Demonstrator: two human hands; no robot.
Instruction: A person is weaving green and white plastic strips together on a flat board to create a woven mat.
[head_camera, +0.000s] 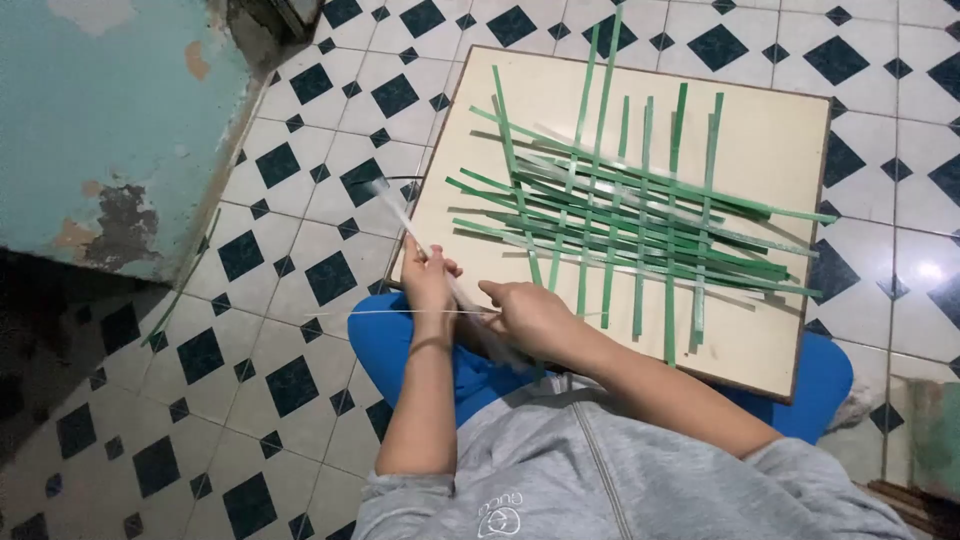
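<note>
Grey cloth comes first: the person's zipped top (600, 480) fills the near edge, with blue trouser legs (400, 345) showing beneath it. Both bare forearms stretch forward over the lap. The left hand (428, 278) is raised at the near left corner of the board, its fingers closed in a pinch on a pale, whitish strip (400, 215) that slants up and away to the left, blurred at its far end. The right hand (528, 315) sits just beside it, fingers curled around the lower run of the same strip; a thin pale line crosses level between the two hands, though I cannot tell whether it belongs to that strip.

Beyond the hands a cream square board (770, 130) with a dark edge rests on the person's knees. On it lies a loose lattice of green strips (640, 220), some running away from the person, others crossing them sideways, with a few pale ones woven among them.

Around all this spreads a floor of white tiles with black diamonds (290, 160). At far left stands a turquoise wall (110, 120) with flaking paint.
</note>
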